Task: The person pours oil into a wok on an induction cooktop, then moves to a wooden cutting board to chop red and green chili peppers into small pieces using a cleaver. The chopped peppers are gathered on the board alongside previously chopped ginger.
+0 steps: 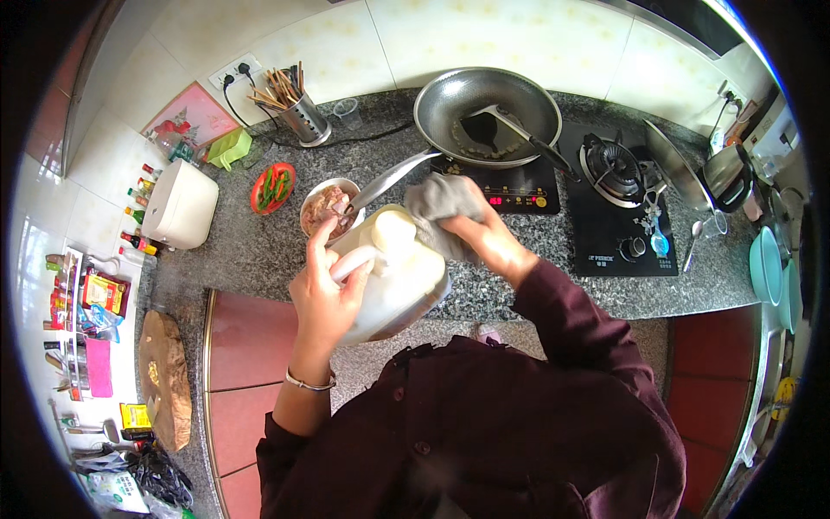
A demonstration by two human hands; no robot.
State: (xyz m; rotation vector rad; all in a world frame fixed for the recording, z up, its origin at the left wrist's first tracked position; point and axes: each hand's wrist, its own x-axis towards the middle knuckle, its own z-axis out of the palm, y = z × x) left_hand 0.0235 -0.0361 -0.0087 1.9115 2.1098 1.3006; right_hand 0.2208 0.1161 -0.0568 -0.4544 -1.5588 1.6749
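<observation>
A large whitish plastic jug [421, 272] with a pale round cap is tilted in front of me, over the counter's edge. My left hand [327, 292] grips its handle, the index finger raised off it. In my right hand [493, 237] is a bunched grey cloth [441, 201], close beside the jug's cap; whether it touches the jug I cannot tell. Behind the jug, a white bowl of raw meat [331, 201] is partly hidden. The wok [447, 104] sits on an induction cooker [545, 194], a black-bladed spatula [499, 123] lying in it. Its metal handle reaches toward the bowl.
An orange plate of cut peppers [274, 188] lies left of the bowl. Chopsticks stand in a metal holder [305, 120]. A gas burner [613, 170] and a leaning lid [677, 165] are at right. A wooden chopping board [165, 383] is at far left.
</observation>
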